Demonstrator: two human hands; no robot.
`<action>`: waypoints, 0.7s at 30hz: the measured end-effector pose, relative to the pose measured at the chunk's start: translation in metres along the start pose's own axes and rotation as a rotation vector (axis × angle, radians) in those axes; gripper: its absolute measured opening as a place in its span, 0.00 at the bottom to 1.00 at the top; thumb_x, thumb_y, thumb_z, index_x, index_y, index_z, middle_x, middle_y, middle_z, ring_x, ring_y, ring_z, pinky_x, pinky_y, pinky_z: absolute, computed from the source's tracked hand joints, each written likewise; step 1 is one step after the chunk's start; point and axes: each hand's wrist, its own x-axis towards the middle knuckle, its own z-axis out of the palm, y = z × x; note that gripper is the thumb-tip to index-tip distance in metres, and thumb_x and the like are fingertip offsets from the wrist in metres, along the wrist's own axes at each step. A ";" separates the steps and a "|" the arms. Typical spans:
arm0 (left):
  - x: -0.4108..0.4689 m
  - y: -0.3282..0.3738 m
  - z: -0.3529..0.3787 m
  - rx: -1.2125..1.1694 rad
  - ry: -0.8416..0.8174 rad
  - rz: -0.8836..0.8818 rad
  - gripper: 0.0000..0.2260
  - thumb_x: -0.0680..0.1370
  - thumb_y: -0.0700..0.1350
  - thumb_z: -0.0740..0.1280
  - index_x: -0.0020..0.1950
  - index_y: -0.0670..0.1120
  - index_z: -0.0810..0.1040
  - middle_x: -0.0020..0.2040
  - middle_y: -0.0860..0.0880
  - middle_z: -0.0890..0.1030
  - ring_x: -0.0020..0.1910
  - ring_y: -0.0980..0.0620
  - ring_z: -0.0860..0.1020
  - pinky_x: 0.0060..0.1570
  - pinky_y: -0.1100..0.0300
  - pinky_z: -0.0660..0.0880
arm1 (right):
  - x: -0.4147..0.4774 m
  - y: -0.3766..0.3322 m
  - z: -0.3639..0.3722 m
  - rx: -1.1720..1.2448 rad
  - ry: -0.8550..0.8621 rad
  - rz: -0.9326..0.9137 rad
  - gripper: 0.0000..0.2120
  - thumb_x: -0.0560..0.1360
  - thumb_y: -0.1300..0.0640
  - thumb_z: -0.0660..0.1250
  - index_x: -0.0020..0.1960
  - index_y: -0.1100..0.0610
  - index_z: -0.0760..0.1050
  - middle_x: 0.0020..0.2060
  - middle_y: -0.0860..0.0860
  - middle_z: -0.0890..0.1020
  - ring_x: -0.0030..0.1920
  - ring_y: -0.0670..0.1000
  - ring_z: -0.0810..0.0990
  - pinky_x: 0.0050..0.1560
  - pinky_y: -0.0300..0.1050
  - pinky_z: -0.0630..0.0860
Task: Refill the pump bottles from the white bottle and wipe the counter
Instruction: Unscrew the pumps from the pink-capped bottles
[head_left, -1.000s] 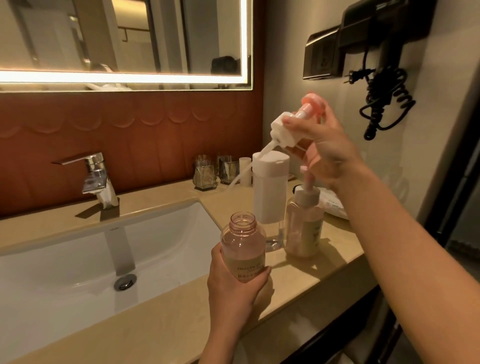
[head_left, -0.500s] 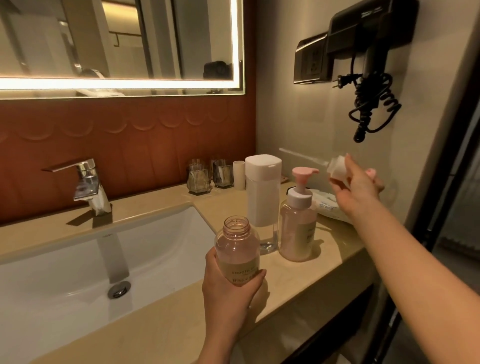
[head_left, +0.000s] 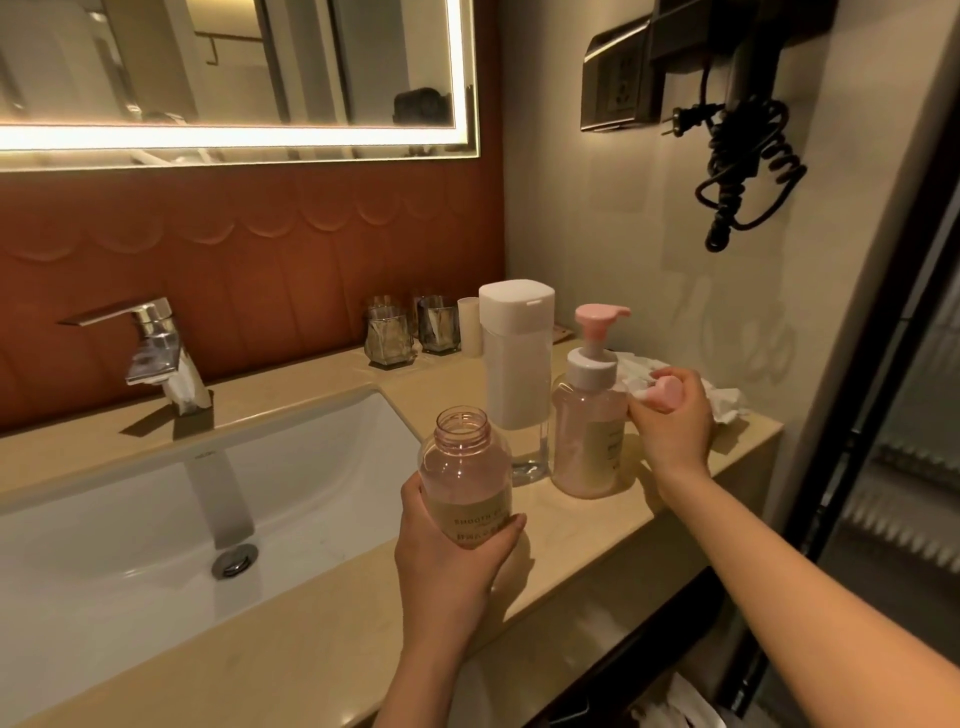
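The open bottle (head_left: 462, 467), likely light and slick, was clasped low in the curled left hand (head_left: 447, 566), the pump (head_left: 665, 393) clutched in the right hand (head_left: 675, 436).

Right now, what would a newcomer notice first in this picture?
The left hand grips an uncapped pump bottle beside the sink. The right hand holds a pink pump head next to the capped pump bottle, which stands right of the tall white bottle.
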 end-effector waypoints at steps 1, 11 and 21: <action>0.000 0.000 0.000 -0.002 -0.005 -0.003 0.35 0.61 0.48 0.81 0.61 0.57 0.66 0.52 0.59 0.77 0.49 0.62 0.76 0.44 0.64 0.73 | 0.001 0.001 -0.001 -0.038 -0.005 -0.022 0.18 0.69 0.62 0.73 0.54 0.52 0.70 0.52 0.51 0.76 0.51 0.53 0.74 0.47 0.46 0.73; -0.001 0.004 0.001 -0.046 -0.044 0.005 0.42 0.61 0.46 0.81 0.67 0.58 0.60 0.59 0.55 0.75 0.55 0.54 0.76 0.55 0.56 0.75 | 0.000 0.016 -0.009 -0.184 -0.208 -0.049 0.14 0.78 0.59 0.63 0.63 0.54 0.73 0.56 0.50 0.78 0.57 0.49 0.76 0.55 0.44 0.73; 0.000 -0.001 -0.001 -0.002 -0.083 -0.013 0.43 0.56 0.53 0.71 0.69 0.60 0.59 0.63 0.53 0.69 0.63 0.49 0.70 0.59 0.45 0.74 | -0.004 -0.035 -0.004 0.057 -0.306 -0.150 0.14 0.77 0.50 0.63 0.61 0.53 0.73 0.55 0.49 0.78 0.56 0.50 0.76 0.55 0.47 0.74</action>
